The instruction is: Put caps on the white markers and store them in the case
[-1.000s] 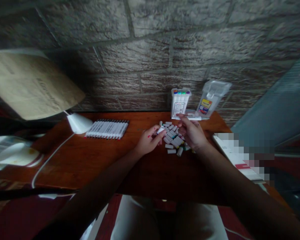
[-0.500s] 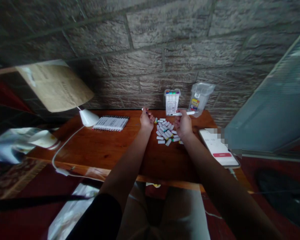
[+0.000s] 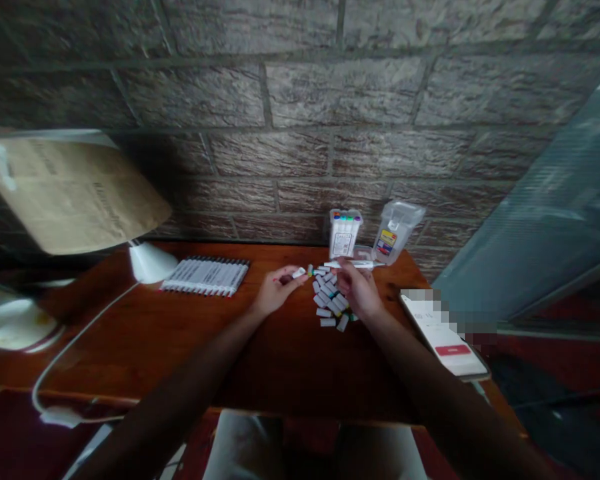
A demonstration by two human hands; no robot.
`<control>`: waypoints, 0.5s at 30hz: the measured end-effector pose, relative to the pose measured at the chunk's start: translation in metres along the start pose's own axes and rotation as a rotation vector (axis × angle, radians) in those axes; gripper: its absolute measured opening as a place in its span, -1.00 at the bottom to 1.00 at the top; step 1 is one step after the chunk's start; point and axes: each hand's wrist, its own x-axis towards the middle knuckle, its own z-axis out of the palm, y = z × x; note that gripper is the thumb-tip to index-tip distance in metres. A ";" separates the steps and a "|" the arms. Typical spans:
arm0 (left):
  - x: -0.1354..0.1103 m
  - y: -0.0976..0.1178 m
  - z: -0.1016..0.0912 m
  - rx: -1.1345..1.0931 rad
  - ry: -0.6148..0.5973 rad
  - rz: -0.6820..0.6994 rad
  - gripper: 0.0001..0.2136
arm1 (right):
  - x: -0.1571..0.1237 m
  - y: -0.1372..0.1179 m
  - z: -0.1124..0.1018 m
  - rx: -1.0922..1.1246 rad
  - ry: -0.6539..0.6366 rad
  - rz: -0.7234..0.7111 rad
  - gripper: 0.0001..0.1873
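Note:
My left hand [image 3: 274, 292] pinches a small white marker cap [image 3: 299, 273] just left of a heap of several loose white caps [image 3: 327, 299] on the wooden table [image 3: 190, 333]. My right hand [image 3: 357, 291] rests over the right side of that heap, fingers closed on a white marker [image 3: 356, 265] that lies crosswise. Behind the heap stands a clear case of markers with coloured tips [image 3: 344, 233]. Beside it leans an open clear case [image 3: 396, 232] with a yellow label.
A row of several markers [image 3: 206, 277] lies at the table's back left, next to a white lamp base [image 3: 151, 261] with a cable [image 3: 75, 343] trailing off the front edge. A phone [image 3: 444, 332] lies at the right edge. A brick wall [image 3: 300, 133] backs the table.
My left hand came back down from the rear of the table to the left of the cap heap, holding a cap. The camera view shifted; my right hand stays at the heap with the marker.

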 end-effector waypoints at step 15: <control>-0.008 -0.001 0.003 0.121 -0.172 0.127 -0.74 | -0.010 0.003 -0.001 -0.277 -0.119 -0.178 -0.66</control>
